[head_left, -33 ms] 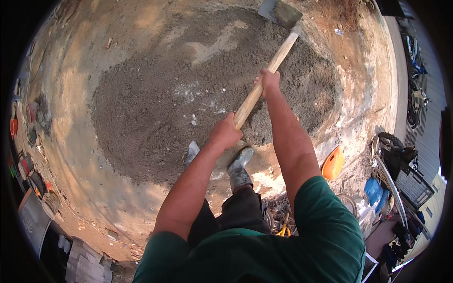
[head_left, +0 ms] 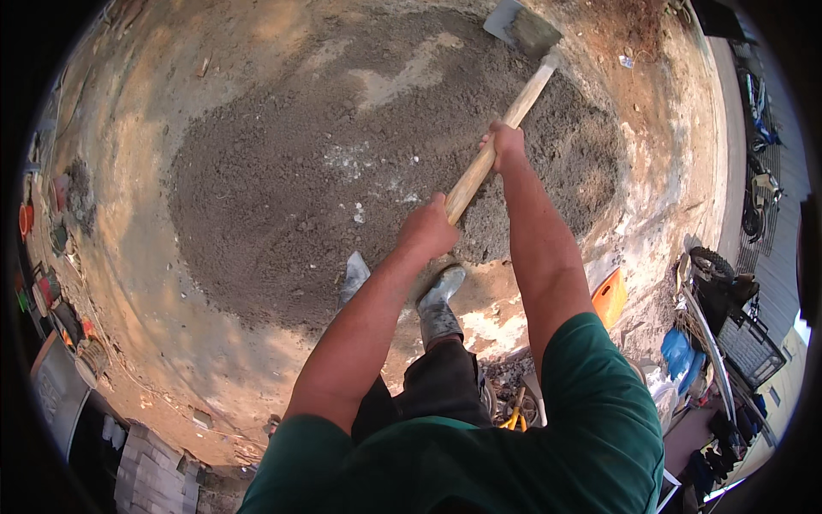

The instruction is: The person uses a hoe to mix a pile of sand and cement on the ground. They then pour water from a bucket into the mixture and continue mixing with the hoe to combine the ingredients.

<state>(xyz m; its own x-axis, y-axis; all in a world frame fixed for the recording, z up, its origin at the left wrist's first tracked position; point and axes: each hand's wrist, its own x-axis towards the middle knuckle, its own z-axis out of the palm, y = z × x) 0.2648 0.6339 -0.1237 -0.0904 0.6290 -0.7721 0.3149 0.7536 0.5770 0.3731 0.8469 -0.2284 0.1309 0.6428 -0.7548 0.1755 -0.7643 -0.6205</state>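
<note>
My left hand (head_left: 428, 228) is wrapped round the near end of the wooden handle of a hoe (head_left: 485, 168). Farther up the same handle, my right hand (head_left: 503, 144) is closed too. The handle slants away to the upper right. At its far end the broad metal blade (head_left: 524, 30) turns off to the left, at the far edge of a wide, spread-out layer of grey, sandy mix (head_left: 257, 188). White patches (head_left: 347, 160) and small pale lumps show on the mix. Grey-smeared boots (head_left: 438, 301) stand at its near edge, one partly behind my left forearm.
An orange plastic piece (head_left: 610, 297) lies right of my right arm. Farther right are a blue bag (head_left: 679, 353), a black crate (head_left: 752, 349), a tyre (head_left: 712, 263) and bicycle parts. Grey blocks (head_left: 154, 474) are stacked at the lower left. Brown ground (head_left: 128, 248) surrounds the mix.
Both hands and the hoe have shifted a little to the right in the picture, with the blade slightly lower. The grip is the same.
</note>
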